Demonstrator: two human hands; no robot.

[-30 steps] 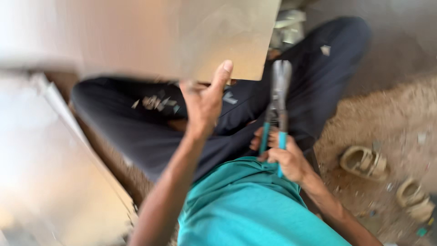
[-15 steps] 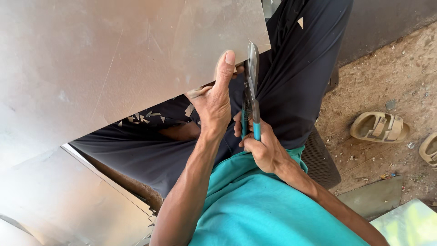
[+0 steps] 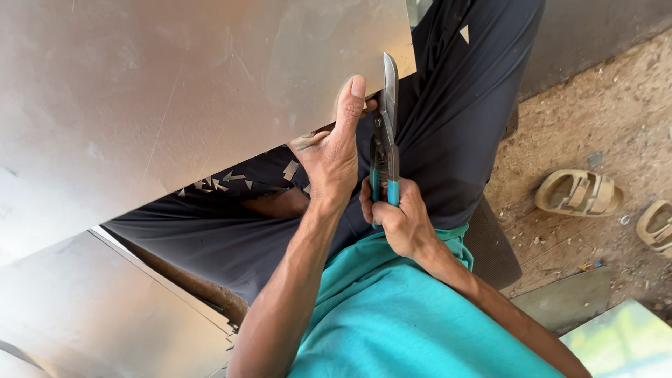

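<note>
A large shiny metal sheet [image 3: 182,91] lies across my lap and fills the upper left. My left hand [image 3: 334,148] pinches its near edge, thumb on top. My right hand [image 3: 396,217] grips the teal handles of tin snips [image 3: 386,133], whose blades point away from me and meet the sheet's right edge beside my left thumb. Small triangular metal offcuts [image 3: 231,179] lie on my dark trousers under the sheet.
More metal sheets [image 3: 91,315] lie at the lower left. A pair of tan sandals [image 3: 578,192] sits on the dirt ground at the right. A grey slab [image 3: 568,299] and a pale green panel [image 3: 623,344] lie at the lower right.
The view has steadied and drawn closer. The sheet now covers more of my lap, and the snips have moved left to its right edge beside my left thumb.
</note>
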